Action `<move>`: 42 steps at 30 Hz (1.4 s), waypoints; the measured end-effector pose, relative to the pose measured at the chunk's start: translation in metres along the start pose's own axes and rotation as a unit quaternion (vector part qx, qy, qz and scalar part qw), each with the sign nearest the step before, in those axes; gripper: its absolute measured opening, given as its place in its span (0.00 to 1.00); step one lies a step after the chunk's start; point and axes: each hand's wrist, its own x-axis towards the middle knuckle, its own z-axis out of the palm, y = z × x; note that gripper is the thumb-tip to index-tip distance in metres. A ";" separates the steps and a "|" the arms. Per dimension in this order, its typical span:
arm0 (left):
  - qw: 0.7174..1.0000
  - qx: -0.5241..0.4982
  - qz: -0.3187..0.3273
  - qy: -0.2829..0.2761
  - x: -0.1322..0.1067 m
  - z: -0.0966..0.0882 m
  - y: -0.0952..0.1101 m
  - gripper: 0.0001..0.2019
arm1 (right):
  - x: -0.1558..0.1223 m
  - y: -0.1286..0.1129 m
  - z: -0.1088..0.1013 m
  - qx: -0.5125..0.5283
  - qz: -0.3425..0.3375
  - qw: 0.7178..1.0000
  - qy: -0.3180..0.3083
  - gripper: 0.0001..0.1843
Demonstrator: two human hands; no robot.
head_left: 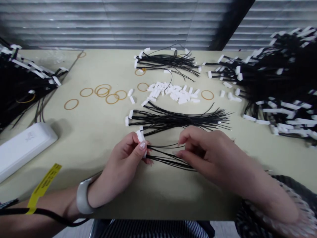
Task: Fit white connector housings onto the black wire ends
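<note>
Between thumb and fingers, my left hand [127,158] pinches a white connector [140,136] near the front of the table. Several thin black wires [168,161] run from it to the right. Over those wires is my right hand [198,148], thumb and index finger brought together around some of them; the exact grip is partly hidden. Just beyond my hands lies a bundle of black wires [173,119] with white connectors at its left end and loose tips at its right.
Behind the bundle sits a pile of white connectors [178,92]. Rubber bands [102,90] are scattered to the left. Another wire bundle [168,61] lies at the back. Large wire heaps stand right [279,79] and left [22,79]. A white box [27,145] is at left.
</note>
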 end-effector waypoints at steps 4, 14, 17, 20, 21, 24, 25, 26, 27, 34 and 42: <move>1.000 0.016 0.026 -0.009 -0.002 -0.002 -0.001 0.07 | -0.002 -0.003 0.004 0.048 -0.007 0.997 -0.065 0.07; 0.999 -0.036 0.009 -0.027 -0.002 -0.001 -0.002 0.06 | -0.001 -0.006 0.021 -0.073 0.018 0.996 0.049 0.05; 0.999 -0.043 0.000 -0.033 -0.001 -0.001 -0.002 0.06 | -0.001 -0.003 0.024 -0.117 -0.018 0.993 0.024 0.09; 0.997 -0.069 -0.013 -0.036 0.000 0.000 -0.001 0.05 | -0.003 0.001 0.026 -0.154 -0.070 0.981 0.093 0.07; 0.996 -0.082 -0.019 -0.036 0.000 0.000 0.000 0.05 | -0.004 0.002 0.027 -0.163 -0.085 0.974 0.130 0.06; 0.991 -0.124 -0.039 -0.027 0.001 0.003 0.002 0.06 | -0.004 0.005 0.025 -0.169 -0.109 0.957 0.207 0.10; 0.990 -0.135 -0.045 -0.022 0.002 0.004 0.003 0.06 | -0.004 0.005 0.024 -0.168 -0.115 0.955 0.214 0.11; 0.988 -0.145 -0.049 -0.018 0.003 0.005 0.004 0.06 | -0.003 0.006 0.022 -0.166 -0.122 0.955 0.212 0.10; 0.987 -0.154 -0.053 -0.015 0.003 0.005 0.004 0.06 | -0.002 0.006 0.021 -0.165 -0.131 0.957 0.200 0.08; 0.990 -0.126 -0.044 -0.036 0.001 0.002 0.003 0.05 | 0.003 0.002 0.015 -0.099 -0.138 0.984 0.059 0.11; 0.992 -0.107 -0.059 -0.044 0.001 0.002 0.004 0.07 | 0.002 0.005 0.024 -0.189 -0.143 0.968 0.081 0.09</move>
